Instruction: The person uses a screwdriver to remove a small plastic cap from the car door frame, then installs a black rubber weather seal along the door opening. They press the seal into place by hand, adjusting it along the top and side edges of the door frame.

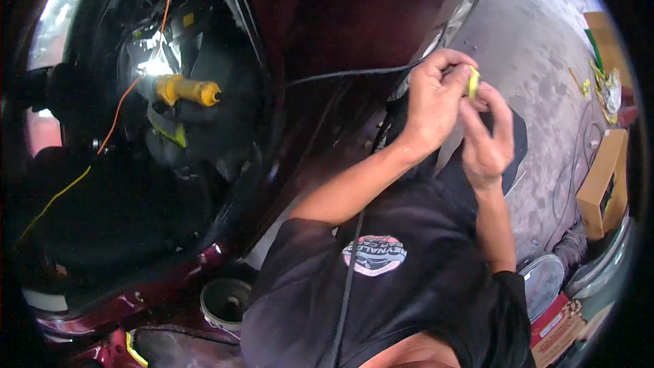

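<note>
Your black shirt [409, 286] is filling the lower part of the view, with a thin black cable [349, 279] running up across it. Above the shirt, both your hands are meeting around a small yellow-green piece [473, 82]. Your left hand [436, 99] is curling closed over it, thumb and forefinger pinching its near side. Your right hand [485, 138] is reaching up from just below, fingertips pressing on the same piece, so you are gripping it with both hands. A second black cable [354, 73] is leading away from your left hand toward the dark red car body [340, 20]. Well to the left of the yellow-green piece, a yellow-handled tool [185, 90] is lying inside the dark cavity of the car. To its right, a brown cardboard box [603, 187] is standing on the grey concrete floor [531, 48].
</note>
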Tool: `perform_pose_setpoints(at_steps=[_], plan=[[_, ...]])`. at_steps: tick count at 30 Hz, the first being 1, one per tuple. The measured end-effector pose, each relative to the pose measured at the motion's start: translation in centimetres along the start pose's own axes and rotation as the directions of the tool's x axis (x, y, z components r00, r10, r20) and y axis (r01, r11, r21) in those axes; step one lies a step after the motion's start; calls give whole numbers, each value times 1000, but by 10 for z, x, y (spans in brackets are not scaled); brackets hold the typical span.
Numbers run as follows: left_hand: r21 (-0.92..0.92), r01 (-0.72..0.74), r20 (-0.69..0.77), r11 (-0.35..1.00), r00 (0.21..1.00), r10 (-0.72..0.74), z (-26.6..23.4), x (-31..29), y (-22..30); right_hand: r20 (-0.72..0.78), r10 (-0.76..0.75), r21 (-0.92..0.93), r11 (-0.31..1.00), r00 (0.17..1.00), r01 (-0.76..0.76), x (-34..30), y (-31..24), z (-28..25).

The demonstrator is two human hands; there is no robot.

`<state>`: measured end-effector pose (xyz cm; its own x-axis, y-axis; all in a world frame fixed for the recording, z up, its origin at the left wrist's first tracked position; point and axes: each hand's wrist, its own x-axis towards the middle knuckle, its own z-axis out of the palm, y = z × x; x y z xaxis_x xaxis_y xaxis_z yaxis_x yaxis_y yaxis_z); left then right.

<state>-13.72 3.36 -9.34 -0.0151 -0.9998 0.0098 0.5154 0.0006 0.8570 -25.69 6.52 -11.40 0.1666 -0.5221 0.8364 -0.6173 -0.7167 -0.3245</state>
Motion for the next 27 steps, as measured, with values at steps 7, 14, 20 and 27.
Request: perform_pose_setpoints(at_steps=[7, 14, 20, 27], plan=[[-98, 347, 145, 933, 932, -331, 7, -19, -20, 72, 184, -79, 981, 980, -178, -15, 29, -22], [50, 465, 297, 884, 838, -457, -19, -53, -31, -113, 786, 278, 612, 607, -740, -48, 92, -66], [341, 387, 168, 857, 872, -460, -7, -58, -55, 116, 682, 90, 717, 723, -691, -93, 75, -65], [721, -289, 309, 630, 948, 80, -38, -48, -41, -237, 961, 136, 181, 146, -974, -250, 143, -170]])
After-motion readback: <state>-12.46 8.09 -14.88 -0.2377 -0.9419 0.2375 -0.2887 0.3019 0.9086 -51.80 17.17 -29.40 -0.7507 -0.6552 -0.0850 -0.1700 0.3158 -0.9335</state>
